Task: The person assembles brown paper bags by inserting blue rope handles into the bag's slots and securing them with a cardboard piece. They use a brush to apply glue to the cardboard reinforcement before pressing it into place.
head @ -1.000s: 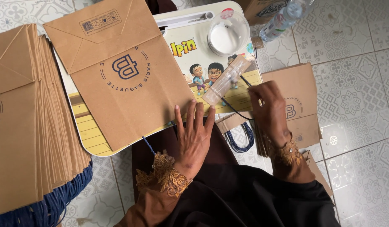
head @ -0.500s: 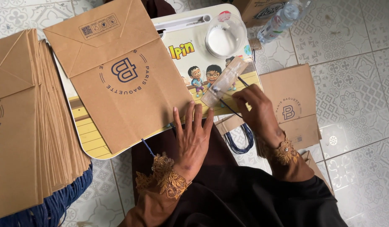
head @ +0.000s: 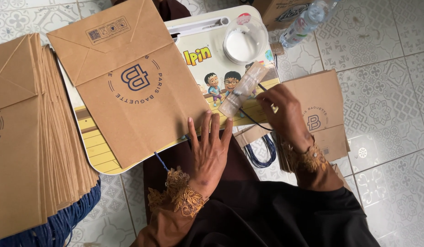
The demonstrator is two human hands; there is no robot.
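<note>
now | glue stick (head: 243,89) slants up-right | right hand (head: 285,114) grip clamps it | left hand (head: 211,151) flat

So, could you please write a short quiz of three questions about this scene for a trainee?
1. True or false: the left hand lies flat, fingers spread, at the lower edge of the brown paper bag on the lap table.
2. What stands on the far side of the lap table? A) a round clear container with white contents B) a red cup C) a pair of scissors
3. What does the right hand touch: the stack of paper bags, or the thin dark cord beside the clear glue stick?

Key: 1 true; 2 A; 3 the thin dark cord.
</note>
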